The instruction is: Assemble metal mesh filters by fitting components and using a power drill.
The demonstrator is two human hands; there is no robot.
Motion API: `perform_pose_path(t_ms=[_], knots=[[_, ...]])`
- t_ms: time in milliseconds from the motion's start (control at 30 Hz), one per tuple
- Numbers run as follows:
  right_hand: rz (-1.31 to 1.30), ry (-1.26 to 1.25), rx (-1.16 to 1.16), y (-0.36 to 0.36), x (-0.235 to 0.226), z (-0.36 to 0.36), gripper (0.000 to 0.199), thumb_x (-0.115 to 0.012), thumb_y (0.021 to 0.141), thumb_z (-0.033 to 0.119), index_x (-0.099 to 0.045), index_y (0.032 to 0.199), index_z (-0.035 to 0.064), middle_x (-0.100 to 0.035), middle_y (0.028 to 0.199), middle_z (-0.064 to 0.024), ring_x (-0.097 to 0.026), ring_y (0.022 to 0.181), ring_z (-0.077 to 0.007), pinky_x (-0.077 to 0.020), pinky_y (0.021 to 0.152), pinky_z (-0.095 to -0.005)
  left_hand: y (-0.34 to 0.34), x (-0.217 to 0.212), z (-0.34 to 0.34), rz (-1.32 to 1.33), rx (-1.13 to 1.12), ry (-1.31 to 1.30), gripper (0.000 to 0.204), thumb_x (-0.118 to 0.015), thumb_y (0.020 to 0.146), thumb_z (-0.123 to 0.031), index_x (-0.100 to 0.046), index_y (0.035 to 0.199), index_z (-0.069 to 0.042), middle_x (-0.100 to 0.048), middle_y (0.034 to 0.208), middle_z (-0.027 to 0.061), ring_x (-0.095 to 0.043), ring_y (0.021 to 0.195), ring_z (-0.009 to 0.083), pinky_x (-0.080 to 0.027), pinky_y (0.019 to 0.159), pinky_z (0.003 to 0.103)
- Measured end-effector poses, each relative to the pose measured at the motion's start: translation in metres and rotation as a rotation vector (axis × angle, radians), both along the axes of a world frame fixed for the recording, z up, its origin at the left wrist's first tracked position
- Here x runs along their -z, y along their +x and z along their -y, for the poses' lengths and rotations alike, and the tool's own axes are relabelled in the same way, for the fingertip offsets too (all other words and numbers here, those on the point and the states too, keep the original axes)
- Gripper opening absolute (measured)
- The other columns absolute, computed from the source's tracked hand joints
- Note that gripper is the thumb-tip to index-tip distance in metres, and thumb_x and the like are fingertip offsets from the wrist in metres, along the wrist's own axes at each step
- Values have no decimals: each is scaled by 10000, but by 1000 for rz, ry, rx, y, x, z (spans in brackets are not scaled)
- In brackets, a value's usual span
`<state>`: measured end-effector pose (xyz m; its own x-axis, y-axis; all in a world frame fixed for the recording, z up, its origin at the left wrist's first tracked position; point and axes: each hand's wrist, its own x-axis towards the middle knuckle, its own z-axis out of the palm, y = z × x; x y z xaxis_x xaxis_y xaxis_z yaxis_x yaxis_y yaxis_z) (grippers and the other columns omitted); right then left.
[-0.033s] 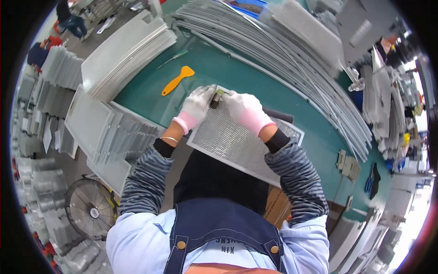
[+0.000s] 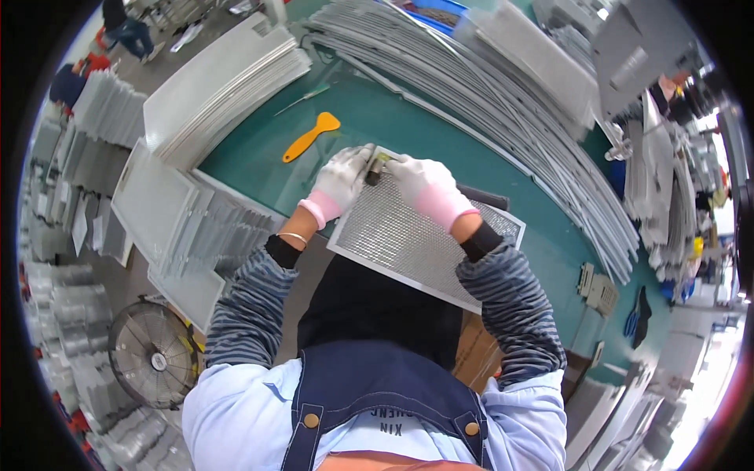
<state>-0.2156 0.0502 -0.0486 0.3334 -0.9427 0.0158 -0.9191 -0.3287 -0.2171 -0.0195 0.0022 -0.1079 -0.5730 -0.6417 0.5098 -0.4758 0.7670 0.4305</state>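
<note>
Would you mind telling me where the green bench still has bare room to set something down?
Bare green bench lies between the orange scraper, the curved strip stacks and the mesh panel. It is crowded at the left panel stack.

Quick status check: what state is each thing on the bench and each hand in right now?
mesh filter panel: flat on the green bench, near edge overhanging toward the person.
small dark part: at the panel's far corner, pinched between both hands.
left hand: gloved, fingers closed on the part.
right hand: gloved, fingers closed on the part.
orange scraper: lying loose, untouched.
fan: on the floor; spinning or not, cannot tell.
</note>
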Motion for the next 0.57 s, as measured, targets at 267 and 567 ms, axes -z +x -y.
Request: perform_pose_path(t_ms=[267,567], knots=[[34,82,327,-83,-58,-158,345,-619,828,63,-656,1171,89,-606,854,-131,-628,704,-333,-504,624,-394,80,-17,-68,-69,-156,129,372,-556,809,41,-608,1175,-4,-667,1126,137,-606,1113,329,-446,1005,443],[17,103,-39,6,4,-127,386,-632,852,133,-581,1234,137,-612,845,-81,-643,714,-286,-512,594,-394,67,5,-86,24,-74,-7,416,-528,787,44,-647,1175,-46,-667,1159,138,-607,1146,278,-402,1056,464]])
